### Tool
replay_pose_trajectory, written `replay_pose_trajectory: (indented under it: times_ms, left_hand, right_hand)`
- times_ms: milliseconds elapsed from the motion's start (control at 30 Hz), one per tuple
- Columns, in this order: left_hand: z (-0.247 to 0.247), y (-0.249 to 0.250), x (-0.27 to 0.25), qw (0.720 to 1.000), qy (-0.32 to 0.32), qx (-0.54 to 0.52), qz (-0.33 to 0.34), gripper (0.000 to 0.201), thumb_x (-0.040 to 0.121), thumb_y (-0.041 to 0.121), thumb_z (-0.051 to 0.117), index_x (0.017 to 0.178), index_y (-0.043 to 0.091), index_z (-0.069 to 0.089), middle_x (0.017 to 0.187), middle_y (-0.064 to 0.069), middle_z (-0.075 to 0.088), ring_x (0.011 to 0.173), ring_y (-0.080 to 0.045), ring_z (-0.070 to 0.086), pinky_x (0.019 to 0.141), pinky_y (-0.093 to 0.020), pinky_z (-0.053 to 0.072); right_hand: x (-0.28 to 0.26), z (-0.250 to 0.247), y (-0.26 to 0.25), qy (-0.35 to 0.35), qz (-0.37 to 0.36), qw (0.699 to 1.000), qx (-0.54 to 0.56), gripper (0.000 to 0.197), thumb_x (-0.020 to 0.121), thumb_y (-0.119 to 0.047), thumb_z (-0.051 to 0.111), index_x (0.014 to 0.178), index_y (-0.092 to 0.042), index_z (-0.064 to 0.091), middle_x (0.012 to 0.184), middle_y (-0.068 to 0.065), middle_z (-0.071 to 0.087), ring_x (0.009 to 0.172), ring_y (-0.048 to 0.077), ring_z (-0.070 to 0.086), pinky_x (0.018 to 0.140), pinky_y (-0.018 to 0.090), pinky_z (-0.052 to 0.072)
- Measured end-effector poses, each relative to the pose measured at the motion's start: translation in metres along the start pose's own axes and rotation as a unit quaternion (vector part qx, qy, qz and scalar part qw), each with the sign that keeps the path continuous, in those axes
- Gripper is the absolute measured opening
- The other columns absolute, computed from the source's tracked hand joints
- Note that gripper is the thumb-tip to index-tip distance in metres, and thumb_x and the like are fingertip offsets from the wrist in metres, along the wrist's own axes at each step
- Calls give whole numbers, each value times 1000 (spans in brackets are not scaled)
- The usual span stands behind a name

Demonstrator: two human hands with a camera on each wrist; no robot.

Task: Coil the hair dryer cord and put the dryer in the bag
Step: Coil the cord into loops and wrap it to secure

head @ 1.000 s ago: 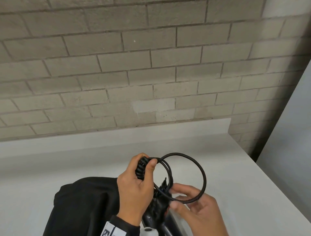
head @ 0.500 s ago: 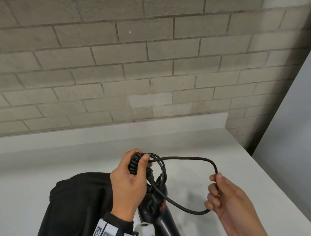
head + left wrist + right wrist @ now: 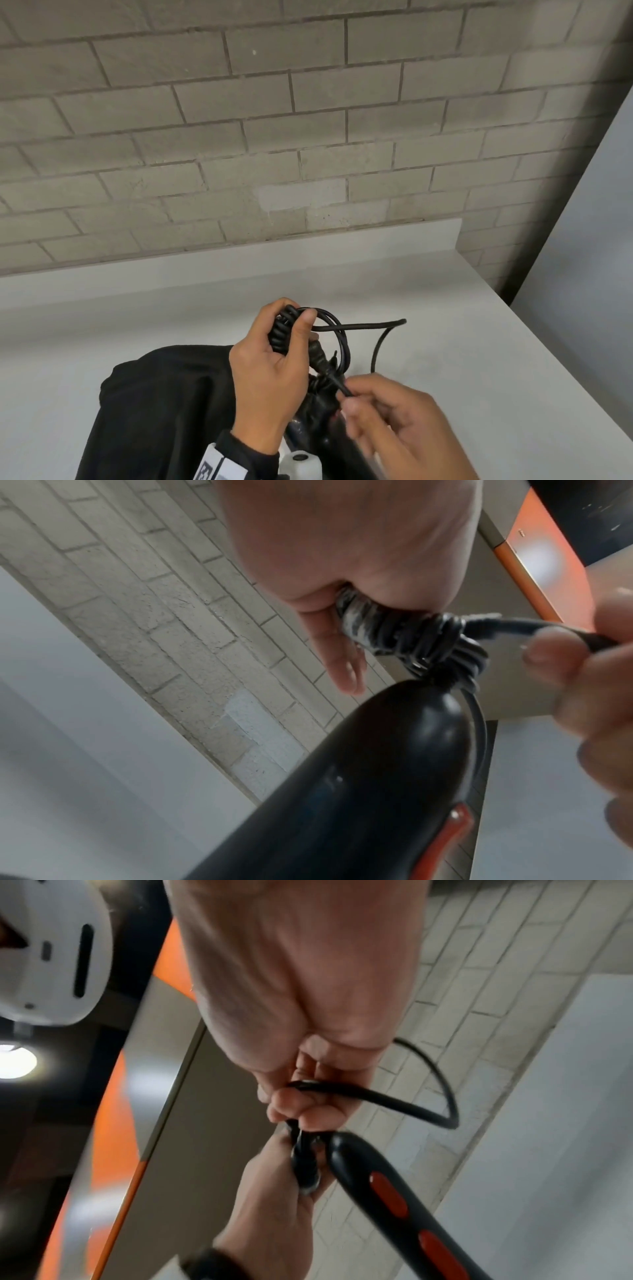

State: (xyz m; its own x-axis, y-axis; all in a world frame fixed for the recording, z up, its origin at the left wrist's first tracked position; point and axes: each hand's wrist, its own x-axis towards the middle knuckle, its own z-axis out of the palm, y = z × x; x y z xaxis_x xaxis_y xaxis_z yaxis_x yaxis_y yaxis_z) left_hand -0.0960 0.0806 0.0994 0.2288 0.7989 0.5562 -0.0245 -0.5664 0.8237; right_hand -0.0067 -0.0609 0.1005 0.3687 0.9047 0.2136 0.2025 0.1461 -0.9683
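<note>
Black cord (image 3: 337, 342) loops fill the left hand (image 3: 270, 370), whose thumb and curled fingers clamp the coil above the bag (image 3: 164, 411). From the head view the dryer (image 3: 318, 414) is mostly hidden behind both hands, and the right hand (image 3: 387, 421) is blurred, pinching the cord's free stretch. The pale counter (image 3: 445, 359) is smooth and matte, set against a grey brick wall (image 3: 308, 137). The bag is soft dark fabric, cut off by the lower edge.

From the left wrist, the glossy black dryer handle (image 3: 359, 791) rises to the wound cord; the right fingers (image 3: 555, 656) are smeared by motion.

From the right wrist, fingertips (image 3: 308, 1110) squeeze the rubbery cord, and the handle shows red oval inserts (image 3: 388, 1195).
</note>
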Motion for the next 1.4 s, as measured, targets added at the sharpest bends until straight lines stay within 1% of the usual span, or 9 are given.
replay_pose_trajectory:
  times_ms: [200, 333, 433, 567, 667, 733, 867, 1200, 1400]
  left_hand:
    - [-13, -6, 6, 999, 14, -27, -41, 22, 85, 36, 64, 91, 15, 66, 68, 0, 70, 63, -17, 73, 67, -39, 61]
    - [-16, -8, 7, 998, 7, -36, -52, 21, 86, 33, 64, 91, 13, 67, 70, -4, 70, 63, -19, 72, 66, -39, 62]
    - [-13, -7, 5, 997, -3, -44, -57, 21, 85, 35, 65, 91, 15, 67, 70, -3, 70, 64, -21, 72, 67, -42, 62]
    - [-6, -5, -1, 998, -26, -44, -48, 26, 88, 48, 65, 91, 22, 67, 72, 0, 71, 65, -17, 73, 67, -46, 61]
    - [-1, -1, -3, 997, -46, -37, -41, 20, 88, 49, 64, 90, 29, 66, 73, 2, 71, 67, -16, 74, 68, -45, 61]
    - [0, 0, -3, 998, -46, -32, -35, 17, 88, 46, 64, 90, 30, 65, 73, 2, 71, 68, -17, 74, 68, -46, 61]
    - [-8, -2, -1, 999, -47, -1, -12, 25, 85, 55, 60, 91, 32, 64, 72, 5, 71, 66, -15, 72, 67, -46, 60]
    - [-18, 4, 0, 988, -110, 37, 106, 28, 98, 52, 43, 93, 30, 60, 60, 4, 62, 55, -9, 66, 51, -34, 51]
    - [-22, 9, 2, 979, -123, 54, 155, 37, 100, 51, 43, 90, 20, 60, 55, 8, 53, 45, -9, 53, 44, -31, 44]
  right_hand:
    - [-2, -60, 12, 26, -115, 991, -66, 28, 85, -55, 64, 89, -30, 75, 73, -2, 69, 72, 16, 65, 69, 25, 51]
    - [-2, -102, 44, -42, -177, 908, -378, 17, 95, -47, 53, 98, -38, 67, 87, -23, 64, 97, 6, 57, 80, 19, 46]
    - [-4, -110, 64, -51, -187, 876, -442, 21, 98, -47, 45, 96, -39, 64, 93, -28, 60, 109, 4, 52, 90, 13, 40]
    - [1, -78, 55, 118, -282, 881, -360, 15, 83, -25, 67, 87, -11, 71, 88, -4, 64, 90, 14, 57, 82, 25, 45]
    - [12, -49, 39, 227, -305, 844, -378, 38, 76, -31, 74, 106, -8, 64, 106, 7, 57, 105, 19, 51, 98, 27, 38]
    - [20, -39, 37, 192, -305, 856, -370, 40, 81, -32, 71, 115, -13, 59, 116, 5, 54, 112, 18, 51, 101, 29, 39]
    - [32, -34, 30, 90, -297, 909, -277, 16, 95, -22, 58, 108, -15, 64, 85, -8, 59, 69, 3, 50, 64, 15, 44]
    - [80, -36, -41, 129, -292, 923, -217, 12, 89, -24, 69, 97, -17, 74, 92, -16, 72, 81, 3, 67, 58, 30, 53]
    - [97, -14, -52, 84, -211, 961, -158, 5, 87, -24, 70, 91, -22, 72, 83, -15, 71, 83, 11, 69, 62, 36, 56]
